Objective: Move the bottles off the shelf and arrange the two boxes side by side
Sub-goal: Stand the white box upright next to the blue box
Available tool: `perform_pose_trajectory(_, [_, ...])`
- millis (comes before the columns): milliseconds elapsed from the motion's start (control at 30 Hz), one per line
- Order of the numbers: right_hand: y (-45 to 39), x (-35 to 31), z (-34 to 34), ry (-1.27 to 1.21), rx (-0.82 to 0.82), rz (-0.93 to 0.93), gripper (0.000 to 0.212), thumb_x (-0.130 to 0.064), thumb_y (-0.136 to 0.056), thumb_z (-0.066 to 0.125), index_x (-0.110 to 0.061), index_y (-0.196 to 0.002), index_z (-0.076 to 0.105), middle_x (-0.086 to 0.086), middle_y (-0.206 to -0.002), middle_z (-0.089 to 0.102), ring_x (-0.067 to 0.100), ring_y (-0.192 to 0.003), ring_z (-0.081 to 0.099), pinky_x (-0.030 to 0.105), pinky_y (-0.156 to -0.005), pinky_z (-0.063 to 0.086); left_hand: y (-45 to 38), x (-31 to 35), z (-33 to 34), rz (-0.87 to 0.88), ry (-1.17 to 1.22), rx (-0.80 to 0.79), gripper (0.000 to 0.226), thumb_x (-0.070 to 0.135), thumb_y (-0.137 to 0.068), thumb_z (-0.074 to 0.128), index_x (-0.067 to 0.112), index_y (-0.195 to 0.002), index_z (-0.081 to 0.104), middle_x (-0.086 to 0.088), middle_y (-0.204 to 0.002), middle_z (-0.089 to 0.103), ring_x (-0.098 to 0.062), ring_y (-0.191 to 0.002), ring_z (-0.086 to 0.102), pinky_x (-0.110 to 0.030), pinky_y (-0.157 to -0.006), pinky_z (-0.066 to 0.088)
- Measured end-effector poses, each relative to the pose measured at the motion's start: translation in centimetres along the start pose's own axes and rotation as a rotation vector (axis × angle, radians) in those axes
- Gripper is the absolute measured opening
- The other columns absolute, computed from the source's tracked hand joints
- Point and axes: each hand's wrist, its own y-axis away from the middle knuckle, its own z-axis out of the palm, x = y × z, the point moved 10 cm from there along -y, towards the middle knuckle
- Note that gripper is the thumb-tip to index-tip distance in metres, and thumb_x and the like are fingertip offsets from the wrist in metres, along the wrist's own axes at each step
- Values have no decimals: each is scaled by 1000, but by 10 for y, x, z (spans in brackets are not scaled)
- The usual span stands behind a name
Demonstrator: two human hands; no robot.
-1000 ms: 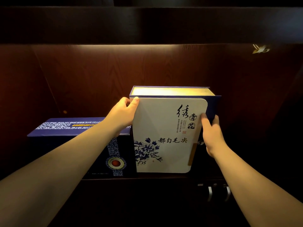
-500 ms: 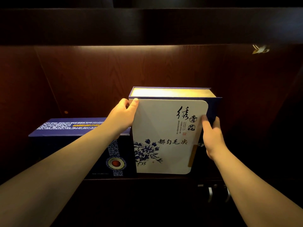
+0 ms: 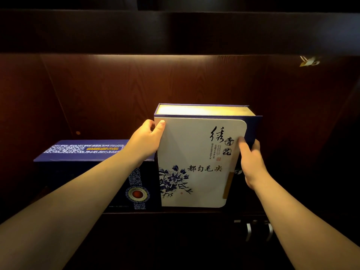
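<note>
A: White box (image 3: 196, 162)?
B: Upright on the shelf (image 3: 175, 212), touching the blue box (image 3: 93, 166) at nine o'clock.
A: Fingers?
B: Left hand (image 3: 145, 140) clamped on its upper-left corner, right hand (image 3: 251, 162) gripping its three o'clock edge.

Upright white floral box (image 3: 196, 164) stands touching the lower dark blue box (image 3: 93, 172) beside it

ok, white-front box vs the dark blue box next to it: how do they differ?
Height: the white-front box stands taller than the dark blue box on its left.
Front: the white-front box shows a pale face with a blue flower and calligraphy; the dark blue box has a patterned band with a red medallion.
Handling: the left hand and right hand grip the white-front box's edges; neither grips the dark blue box.
Shared: same shelf, blue-and-white styling.
</note>
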Motion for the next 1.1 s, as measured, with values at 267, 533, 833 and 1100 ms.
perform_pose_trajectory(267, [5,0,-3,56,-1,-12,42,-58,-91,57,-40,-127,45,-12,-115,64,8,-104,60,28,-73,47,-1,1,6,42,-74,-16,53,56,-101,43,17,-137,48,6,-106,64,-8,-81,60,-10,-47,43])
perform_pose_trajectory(533, [7,0,-9,54,-2,10,50,-64,-83,56,-42,-126,44,-16,-119,63,2,-105,59,23,-76,45,0,-3,-23,90,-166,62,55,58,-101,39,18,-136,49,9,-105,60,1,-86,54,-22,-68,39])
perform_pose_trajectory(833, [15,38,-20,130,-48,97,45,-52,-100,47,-36,-142,42,-21,-127,53,1,-114,50,27,-90,36,18,-95,-226,68,-350,643,45,45,-91,41,6,-91,64,-28,-99,66,-43,-93,59,-49,-81,43])
perform_pose_trajectory(1100, [16,79,-29,31,64,276,72,-69,-98,31,-30,-159,27,-2,-164,31,22,-149,28,50,-121,21,49,-291,-321,-456,71,821,82,65,-88,23,7,-139,49,-21,-148,51,-43,-131,49,-53,-109,37])
